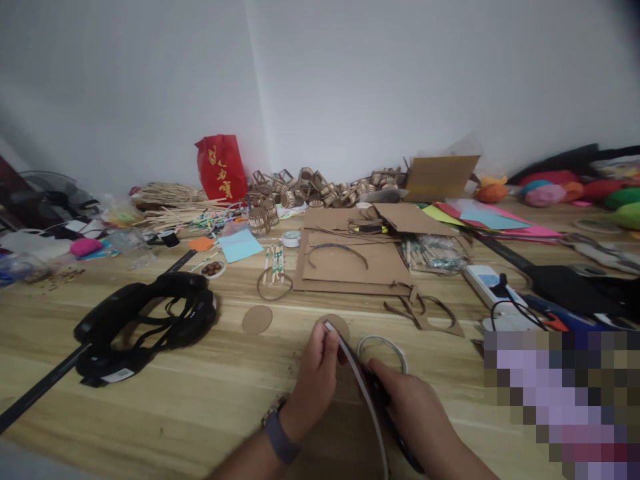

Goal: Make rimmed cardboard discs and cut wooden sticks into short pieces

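My left hand (320,360), a watch on its wrist, is closed on the top end of a bent cardboard piece (364,387), its pale edge curving down toward me. Close beside it, my right hand (413,400) is closed round black-handled scissors (407,450); the blades are mostly hidden along the cardboard. Just beyond my left fingers lies a cardboard disc (337,325), partly covered. Another cardboard disc (257,320) rests further left. Behind my right hand is a pale ring (385,343).
Cardboard sheets (345,270) lie ahead, with curved cardboard offcuts (433,313) to their right. A black headset-like device (150,327) sits left, near a bowl of brown beads (213,269). Small woven-looking models (320,187) and a red bag (223,167) stand by the wall. A power strip (493,283) is right.
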Demonstrator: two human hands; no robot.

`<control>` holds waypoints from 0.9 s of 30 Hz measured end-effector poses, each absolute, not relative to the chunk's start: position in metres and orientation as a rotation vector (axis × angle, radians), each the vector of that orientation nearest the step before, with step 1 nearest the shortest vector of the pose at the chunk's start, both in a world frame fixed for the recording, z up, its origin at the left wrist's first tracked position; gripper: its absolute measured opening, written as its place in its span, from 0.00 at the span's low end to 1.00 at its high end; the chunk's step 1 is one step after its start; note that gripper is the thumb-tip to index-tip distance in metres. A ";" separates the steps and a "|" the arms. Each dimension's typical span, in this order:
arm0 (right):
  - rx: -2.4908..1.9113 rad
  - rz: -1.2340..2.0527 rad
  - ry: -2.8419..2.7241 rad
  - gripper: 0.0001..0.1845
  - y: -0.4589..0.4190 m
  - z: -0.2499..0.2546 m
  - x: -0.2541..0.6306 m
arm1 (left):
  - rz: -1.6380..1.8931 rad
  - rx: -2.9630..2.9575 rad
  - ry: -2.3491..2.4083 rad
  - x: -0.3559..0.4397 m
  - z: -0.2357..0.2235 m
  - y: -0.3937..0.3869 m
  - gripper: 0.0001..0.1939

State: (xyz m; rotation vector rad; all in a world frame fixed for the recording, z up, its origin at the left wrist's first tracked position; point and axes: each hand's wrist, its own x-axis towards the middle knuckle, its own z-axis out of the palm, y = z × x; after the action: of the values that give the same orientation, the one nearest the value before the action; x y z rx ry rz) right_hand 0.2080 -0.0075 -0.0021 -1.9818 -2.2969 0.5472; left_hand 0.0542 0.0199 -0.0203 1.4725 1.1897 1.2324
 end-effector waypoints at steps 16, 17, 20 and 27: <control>-2.009 0.551 -2.253 0.28 -0.008 0.000 0.209 | 1.156 1.476 1.156 0.056 -0.025 0.018 0.20; -2.005 0.547 -2.253 0.28 -0.008 -0.001 0.209 | 1.161 1.469 1.153 0.057 -0.025 0.018 0.20; -1.979 0.527 -2.267 0.27 -0.009 -0.001 0.208 | 1.155 1.455 1.148 0.057 -0.025 0.017 0.20; -1.956 0.470 -2.230 0.26 -0.009 -0.005 0.209 | 1.172 1.435 1.153 0.058 -0.025 0.018 0.21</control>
State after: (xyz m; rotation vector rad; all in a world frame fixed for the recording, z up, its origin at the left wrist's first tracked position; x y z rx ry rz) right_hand 0.2095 -0.0086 -0.0050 -1.9558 -2.2296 0.4701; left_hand 0.0580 0.0176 -0.0252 1.4351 1.1535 1.1723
